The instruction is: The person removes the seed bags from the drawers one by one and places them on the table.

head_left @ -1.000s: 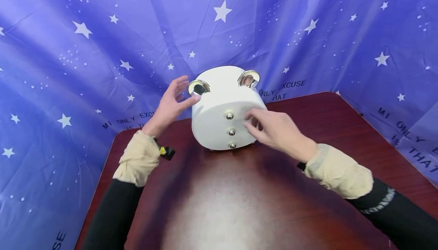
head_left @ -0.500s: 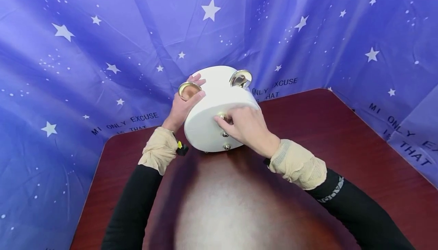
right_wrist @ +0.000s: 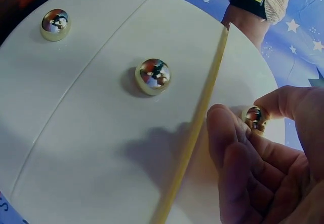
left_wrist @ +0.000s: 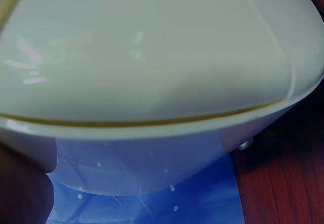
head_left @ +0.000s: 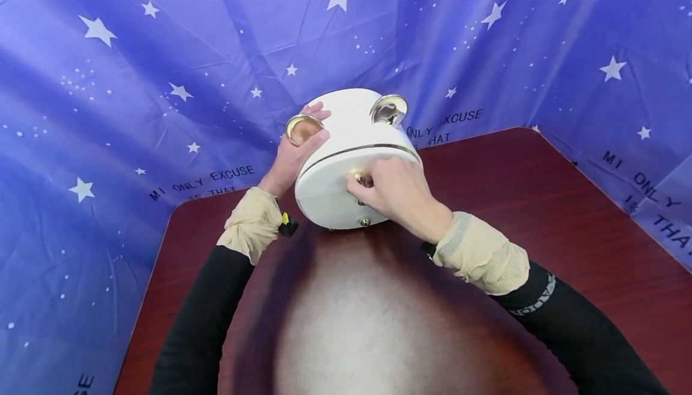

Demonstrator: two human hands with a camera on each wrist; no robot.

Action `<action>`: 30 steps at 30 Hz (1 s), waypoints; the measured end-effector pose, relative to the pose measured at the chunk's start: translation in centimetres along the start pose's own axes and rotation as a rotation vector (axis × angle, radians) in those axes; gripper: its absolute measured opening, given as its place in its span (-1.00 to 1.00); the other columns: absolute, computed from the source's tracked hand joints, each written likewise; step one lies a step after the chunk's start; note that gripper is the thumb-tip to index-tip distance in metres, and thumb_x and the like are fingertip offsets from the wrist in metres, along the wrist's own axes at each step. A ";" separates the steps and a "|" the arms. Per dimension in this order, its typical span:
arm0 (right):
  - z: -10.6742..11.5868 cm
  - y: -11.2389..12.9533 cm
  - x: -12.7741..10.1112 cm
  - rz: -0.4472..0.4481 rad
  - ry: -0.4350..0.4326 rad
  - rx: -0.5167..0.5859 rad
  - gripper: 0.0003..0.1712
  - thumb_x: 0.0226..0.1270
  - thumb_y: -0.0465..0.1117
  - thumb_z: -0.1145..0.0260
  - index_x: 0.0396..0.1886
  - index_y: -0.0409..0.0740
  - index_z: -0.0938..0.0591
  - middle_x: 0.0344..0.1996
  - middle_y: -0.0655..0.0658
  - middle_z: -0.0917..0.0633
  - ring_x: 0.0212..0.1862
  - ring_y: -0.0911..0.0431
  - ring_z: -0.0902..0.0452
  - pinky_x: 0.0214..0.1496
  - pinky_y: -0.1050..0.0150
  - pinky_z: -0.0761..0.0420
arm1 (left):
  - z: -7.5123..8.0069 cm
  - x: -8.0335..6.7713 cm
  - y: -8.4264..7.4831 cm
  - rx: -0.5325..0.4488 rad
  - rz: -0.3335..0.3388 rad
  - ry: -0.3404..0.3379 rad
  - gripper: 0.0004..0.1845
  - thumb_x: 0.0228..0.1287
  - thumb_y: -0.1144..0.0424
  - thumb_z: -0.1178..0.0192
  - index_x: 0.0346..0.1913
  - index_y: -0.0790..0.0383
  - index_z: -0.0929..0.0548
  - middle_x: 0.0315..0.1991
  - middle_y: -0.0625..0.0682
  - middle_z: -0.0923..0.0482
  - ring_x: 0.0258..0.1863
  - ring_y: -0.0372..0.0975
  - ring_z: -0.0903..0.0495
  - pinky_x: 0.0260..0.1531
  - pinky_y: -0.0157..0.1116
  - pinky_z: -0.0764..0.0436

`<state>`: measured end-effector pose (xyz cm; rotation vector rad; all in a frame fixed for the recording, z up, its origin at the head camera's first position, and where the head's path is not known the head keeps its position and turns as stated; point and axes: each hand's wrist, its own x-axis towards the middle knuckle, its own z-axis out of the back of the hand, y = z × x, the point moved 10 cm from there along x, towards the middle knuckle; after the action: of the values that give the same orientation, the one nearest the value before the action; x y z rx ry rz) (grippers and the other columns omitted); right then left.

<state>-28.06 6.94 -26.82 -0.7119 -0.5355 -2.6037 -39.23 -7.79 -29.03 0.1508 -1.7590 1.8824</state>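
Right hand pinches the top knob of a white box while the left hand steadies its side

The white box [head_left: 348,128], rounded and drum-like, stands on the desk near the far edge. Three metal knobs run down its front: the top knob [right_wrist: 254,115] is pinched between the right hand's [head_left: 399,188] thumb and fingers, while the middle knob [right_wrist: 153,76] and lower knob [right_wrist: 54,24] are untouched. A gold-brown strip [right_wrist: 190,143] shows below the top knob, so the top section probably sits slightly proud.

The left hand [head_left: 294,158] grips the box's upper side, thumb and fingers lying either side of the left ear [head_left: 304,129]; the right ear [head_left: 390,110] is free.

The shell looks hard, stiff and glossy, likely slippery to bare skin and prone to chipping; its weight cannot be told. The smooth round knob suits a fingertip pinch, and the broad sides suit a steadying hold better than the ears, which may be weaker.

Beyond are tan wrist wraps [head_left: 251,224], black sleeves [head_left: 208,317] and, behind the desk [head_left: 497,191], a blue starred curtain [head_left: 227,53].
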 end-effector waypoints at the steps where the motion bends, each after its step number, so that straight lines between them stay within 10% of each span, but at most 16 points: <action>1: 0.2 0.2 0.0 0.007 0.001 -0.002 -0.41 0.28 0.13 -0.18 -0.86 0.10 -0.19 -0.86 0.16 -0.18 -0.72 0.20 -0.19 -0.68 0.30 -0.15 | 0.0 0.0 -0.1 -0.002 -0.003 -0.001 -0.54 0.36 0.32 -0.17 0.28 0.45 -0.54 0.52 0.13 -0.32 0.65 -0.28 -0.03 0.68 -0.33 0.10; 11: 1.1 1.8 -2.8 0.041 0.078 -0.031 -0.37 0.33 0.11 -0.24 -0.89 0.08 -0.26 -0.87 0.16 -0.17 -0.75 0.20 -0.19 -0.73 0.30 -0.19 | -0.1 -0.3 0.0 -0.039 0.005 0.009 -0.58 0.35 0.37 -0.18 0.23 0.46 -0.55 0.52 0.15 -0.32 0.64 -0.25 -0.06 0.68 -0.29 -0.02; 30: 6.2 4.2 -5.1 0.230 -0.040 -0.042 -0.53 0.29 0.07 -0.37 -0.77 0.09 -0.47 -0.85 0.16 -0.35 -0.71 0.30 -0.14 -0.68 0.35 -0.20 | -0.3 -0.3 0.4 -0.048 0.021 0.002 -0.52 0.37 0.33 -0.19 0.32 0.34 -0.51 0.48 0.04 -0.40 0.48 -0.21 -0.39 0.54 -0.33 -0.34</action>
<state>-19.59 7.46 -23.60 -0.7911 -0.3868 -2.3974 -39.09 -7.60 -29.57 0.1130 -1.8094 1.8535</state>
